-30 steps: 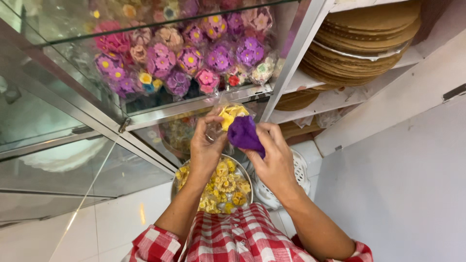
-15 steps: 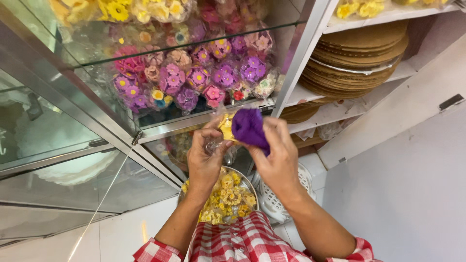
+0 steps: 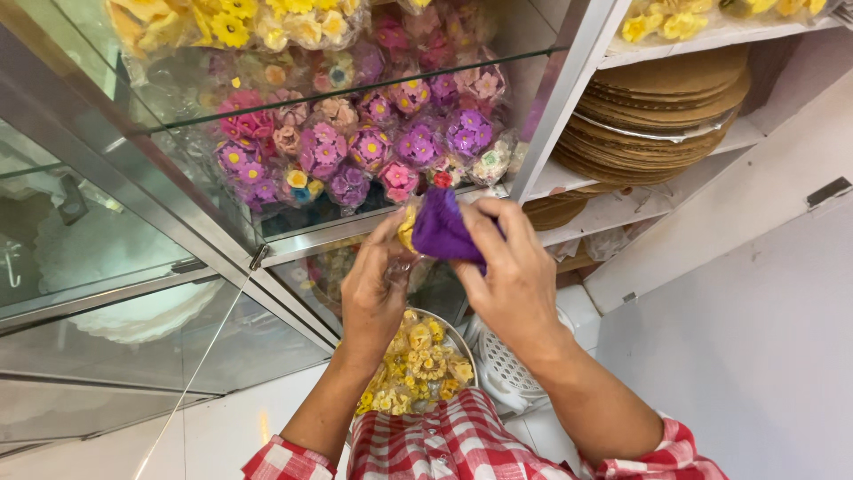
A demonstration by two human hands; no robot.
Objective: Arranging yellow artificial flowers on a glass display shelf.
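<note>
Purple piping bag [image 3: 442,231] held in both hands in front of a glass display cabinet [image 3: 133,258].

The bag sits between the two hands at the cabinet's lower shelf edge, with a small yellow flower [image 3: 408,229] touching its left side. The right hand [image 3: 511,276] wraps over the bag, fingers curled and squeezing it. The left hand [image 3: 378,289] pinches at the flower's base with fingertips together. Directly below the hands, a round metal bowl [image 3: 460,342] holds yellow flowers [image 3: 416,369]. Behind the glass lie purple and pink flowers [image 3: 355,147]. To the right, stacked brown round boards [image 3: 662,111] rest on a white shelf.
</note>
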